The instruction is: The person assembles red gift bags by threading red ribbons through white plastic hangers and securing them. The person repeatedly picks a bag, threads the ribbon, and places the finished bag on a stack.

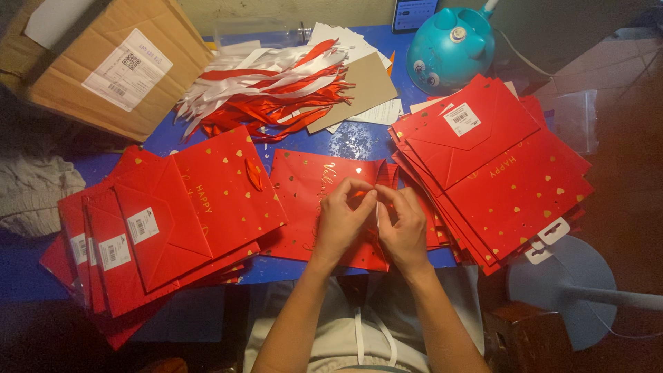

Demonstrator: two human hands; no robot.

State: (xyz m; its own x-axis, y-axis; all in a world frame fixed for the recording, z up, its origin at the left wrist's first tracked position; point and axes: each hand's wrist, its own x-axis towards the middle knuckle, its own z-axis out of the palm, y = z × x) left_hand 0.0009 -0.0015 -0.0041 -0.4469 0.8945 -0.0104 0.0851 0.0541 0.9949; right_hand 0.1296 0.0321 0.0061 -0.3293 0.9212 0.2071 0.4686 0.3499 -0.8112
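Observation:
A flat red paper gift bag (311, 186) with gold hearts lies on the blue table (345, 141) in front of me. My left hand (342, 221) and my right hand (402, 224) meet over its right end, fingertips pinched together on a thin red ribbon (360, 195) at the bag's top edge. Both hands rest on the bag. The ribbon is mostly hidden by my fingers.
A stack of red bags (159, 221) lies at the left, another stack (497, 166) at the right. Red and white ribbons (269, 83) are heaped behind, beside a cardboard box (97, 62), a teal round gadget (449, 48) and a phone (413, 14).

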